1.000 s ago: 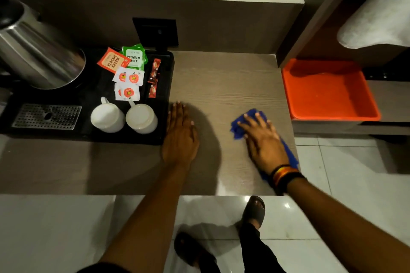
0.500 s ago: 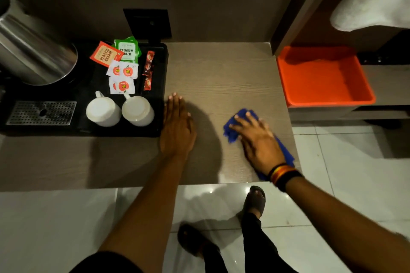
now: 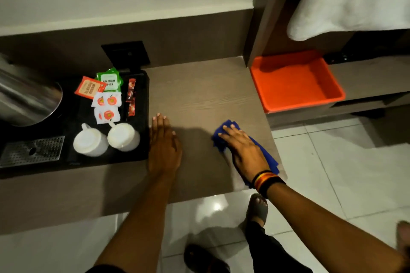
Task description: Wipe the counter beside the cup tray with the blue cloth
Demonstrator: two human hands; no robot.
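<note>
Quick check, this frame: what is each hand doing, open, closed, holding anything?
Left hand: open, flat on the counter beside the black tray, holding nothing.
Right hand: open, palm pressed flat on the blue cloth.

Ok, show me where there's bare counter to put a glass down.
Bare counter lies between the black tray and orange bin, behind both hands. The left hand and blue cloth fill the front; the tray is crowded.

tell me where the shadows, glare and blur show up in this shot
Head view: the left hand throws a dark shadow rightward across the counter; the floor tile below the counter edge carries a bright glare spot; straight edges bow from the wide lens; the tea sachets look slightly soft.
</note>
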